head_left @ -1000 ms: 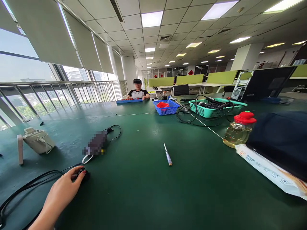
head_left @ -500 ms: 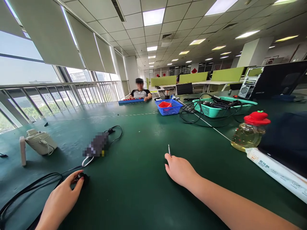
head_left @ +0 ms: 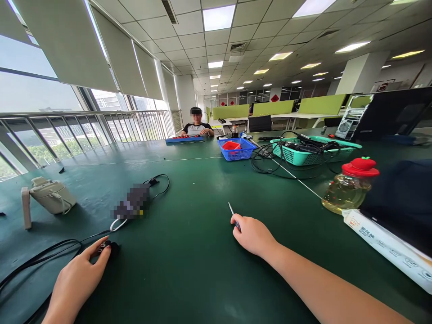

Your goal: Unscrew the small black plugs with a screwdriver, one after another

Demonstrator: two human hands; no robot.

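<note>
Vs 1 s ago: screwdriver (head_left: 231,208) was left lying untouched on table (head_left: 189,274); now it's been taken by R hand (head_left: 254,235), which wasn't in view then. Vs 0.5 s ago: tip has been swung a bit left, more of handle exposed by thumb. L hand (head_left: 79,274): same blk part (head_left: 105,245) still held.

R fingers: closed, clamped on screwdriver handle, thumb + index at front, rest curled under/hidden. L fingers: thumb + index pinched on blk part, small gap btwn them filled by it; other fingers mostly hidden.

Screwdriver: thin metal shaft bare, tip pointed fwd + slightly left, handle dark, mostly covered by hand. Can't tell if it's lifted clear of table.

Pos rel to blue basket (head_left: 236,155): screwdriver is straight this side of it, well apart. Blk part is well left + nearer. Jar (head_left: 349,194) is right + nearer. Teal basket (head_left: 295,157) is just right. Red tray (head_left: 231,146) is inside it.
</note>
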